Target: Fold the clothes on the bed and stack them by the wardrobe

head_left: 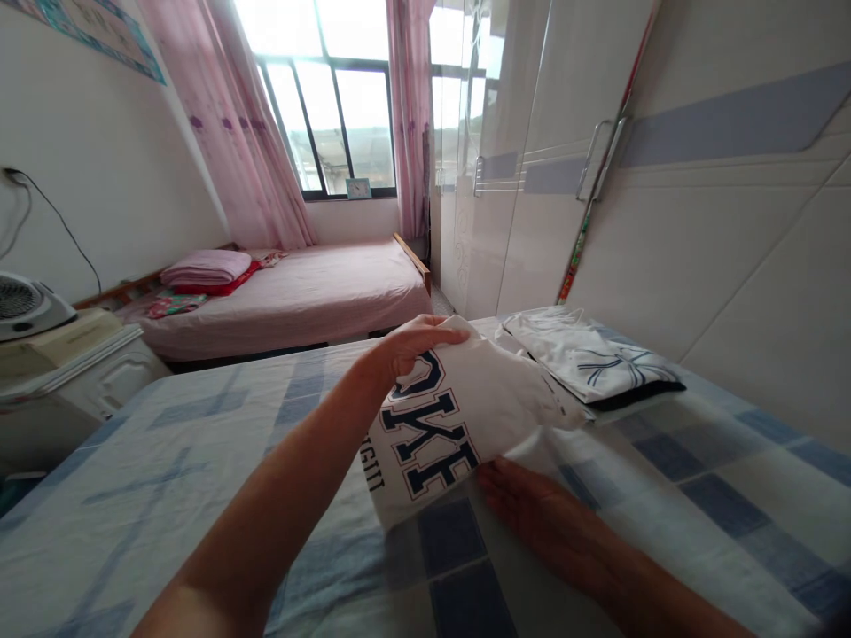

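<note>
A white T-shirt (511, 381) with large dark-blue letters outlined in red is partly folded and raised off the bed at its near side. My left hand (425, 341) pinches its far left edge, thumb on top. Low at the shirt's near right edge, my right hand (525, 505) has its fingers stretched out together, the tips touching the cloth or slipped just under it. Beyond the shirt, to the right, lies a stack of folded clothes (598, 359), white with dark stripes on top and something black beneath.
Under the clothes is a bed with a blue-and-white checked sheet (226, 478). A pink-covered bed (332, 288) with folded bedding (209, 268) stands by the window. A glossy wardrobe (718, 230) lines the right side. At the left, a fan heater (30, 306) sits on a box above a white cabinet.
</note>
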Tool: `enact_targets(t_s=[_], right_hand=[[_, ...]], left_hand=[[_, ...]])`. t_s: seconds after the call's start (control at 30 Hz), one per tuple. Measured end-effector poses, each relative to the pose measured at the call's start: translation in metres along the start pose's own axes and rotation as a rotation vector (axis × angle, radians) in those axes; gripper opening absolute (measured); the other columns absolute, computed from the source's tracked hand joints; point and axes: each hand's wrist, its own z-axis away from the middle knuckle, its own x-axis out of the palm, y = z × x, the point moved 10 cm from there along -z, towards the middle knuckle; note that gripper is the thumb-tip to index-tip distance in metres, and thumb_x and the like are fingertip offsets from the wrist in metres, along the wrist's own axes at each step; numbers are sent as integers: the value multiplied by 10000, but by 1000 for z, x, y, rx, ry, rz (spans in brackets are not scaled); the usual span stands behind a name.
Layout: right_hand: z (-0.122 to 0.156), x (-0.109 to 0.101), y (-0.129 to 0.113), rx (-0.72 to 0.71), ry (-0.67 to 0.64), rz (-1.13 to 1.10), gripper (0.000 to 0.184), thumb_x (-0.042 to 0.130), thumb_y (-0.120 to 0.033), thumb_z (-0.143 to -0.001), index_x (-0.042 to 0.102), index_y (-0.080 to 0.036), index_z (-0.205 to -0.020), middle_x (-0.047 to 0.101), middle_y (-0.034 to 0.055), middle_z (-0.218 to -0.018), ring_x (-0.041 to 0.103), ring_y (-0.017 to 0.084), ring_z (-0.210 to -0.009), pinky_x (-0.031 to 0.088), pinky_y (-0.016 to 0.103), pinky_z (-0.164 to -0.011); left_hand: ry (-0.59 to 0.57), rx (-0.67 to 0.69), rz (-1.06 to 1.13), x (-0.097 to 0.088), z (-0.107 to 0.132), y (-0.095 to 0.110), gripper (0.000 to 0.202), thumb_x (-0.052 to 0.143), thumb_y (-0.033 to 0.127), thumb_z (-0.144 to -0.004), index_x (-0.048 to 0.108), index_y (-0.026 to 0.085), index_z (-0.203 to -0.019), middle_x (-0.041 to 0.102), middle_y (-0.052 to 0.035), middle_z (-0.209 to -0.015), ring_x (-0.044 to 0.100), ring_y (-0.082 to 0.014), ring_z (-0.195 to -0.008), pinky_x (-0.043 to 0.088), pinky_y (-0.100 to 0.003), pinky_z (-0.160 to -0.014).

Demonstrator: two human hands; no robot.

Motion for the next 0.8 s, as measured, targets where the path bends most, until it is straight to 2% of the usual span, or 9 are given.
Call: enact_targets(t_s=[0.1,0.2,0.27,0.37,0.47,0.6,0.7,0.8], right_hand=[[-14,13,-7,-87,-69,11,234,740,-341,-698,643,-199,-857,683,39,-1001,614,158,-977,461,275,-891],[-23,36,-22,-191,-201,17,306,719,-388,-711,631,-232,-959,655,35,-1142,533,183,-1157,388,333,-999],[-20,56,-29,-211,-313,-10,371,694,-386,-736,606,-224,-1058,629,46,-1210,501,194,-1206,376,365,-1022],[0,77,-40,-241,-438,-57,437,661,-332,-774,555,-195,-1176,619,65,-1233,538,203,-1171,417,387,-1002],[19,76,-46,-237,-428,-18,462,656,-287,-778,537,-182,-1211,660,75,-1158,619,212,-1046,488,383,-925],[17,58,-62,-245,-327,138,383,628,-335,-790,595,-136,-1116,712,94,-976,666,232,-904,547,357,-801],[-2,59,-97,-333,-232,240,261,602,-301,-800,622,-135,-1001,717,85,-892,670,225,-845,551,349,-778],[-19,85,-146,-462,-201,305,188,575,-226,-800,622,-126,-953,713,76,-850,667,210,-811,545,353,-793]], left_hand=[[30,42,37,6,22,27,265,768,228,-622,649,102,-822,651,-45,-615,608,-155,-515,508,-276,-496],[80,102,78,6,43,49,240,740,197,-656,646,90,-849,656,-56,-649,618,-165,-532,521,-290,-500],[108,149,107,4,57,61,219,722,171,-674,641,81,-857,651,-55,-652,620,-161,-534,524,-285,-504],[190,208,134,-9,79,70,179,700,150,-698,632,76,-846,637,-47,-635,615,-146,-525,523,-271,-512],[322,258,123,-32,103,67,169,707,166,-692,630,92,-824,637,-44,-631,606,-140,-505,513,-261,-488],[476,256,82,-67,127,40,246,751,195,-628,627,121,-828,641,-28,-629,599,-143,-502,500,-252,-469],[561,269,58,-95,127,24,293,767,215,-586,603,130,-813,623,-4,-609,576,-127,-488,480,-233,-456],[671,404,68,-126,118,33,333,758,209,-566,567,130,-827,609,19,-618,549,-98,-484,456,-205,-459]])
